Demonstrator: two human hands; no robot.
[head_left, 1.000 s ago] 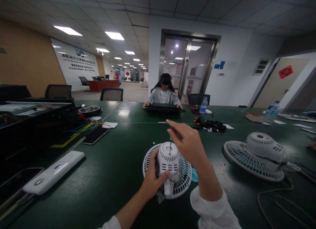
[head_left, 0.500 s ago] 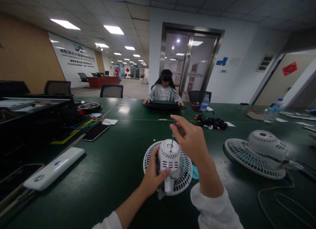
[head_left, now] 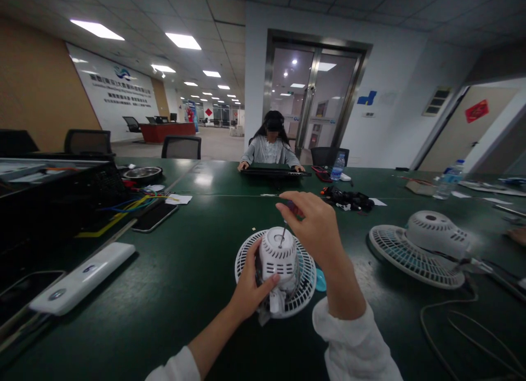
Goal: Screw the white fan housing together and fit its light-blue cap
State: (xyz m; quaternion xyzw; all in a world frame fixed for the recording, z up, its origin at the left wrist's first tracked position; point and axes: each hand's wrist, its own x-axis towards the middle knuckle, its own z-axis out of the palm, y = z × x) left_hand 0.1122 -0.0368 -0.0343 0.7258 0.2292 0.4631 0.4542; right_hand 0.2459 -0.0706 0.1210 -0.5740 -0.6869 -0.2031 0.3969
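Left hand (head_left: pixel 251 285) wrapped round white vented motor housing (head_left: pixel 278 255), centre-frame on white fan grille (head_left: pixel 245 263). Right hand (head_left: pixel 314 233) pinches screwdriver (head_left: pixel 283 233), shaft tip at housing top; handle mostly hidden, apparently red. Second fan (head_left: pixel 438 233) right on green workbench (head_left: pixel 184 271). Seated person (head_left: pixel 270 152) at far edge.

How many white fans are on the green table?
2. One white fan is gripped by the left hand, under the screwdriver in the right hand. The other white fan lies to the right on the table. Others could be hidden.
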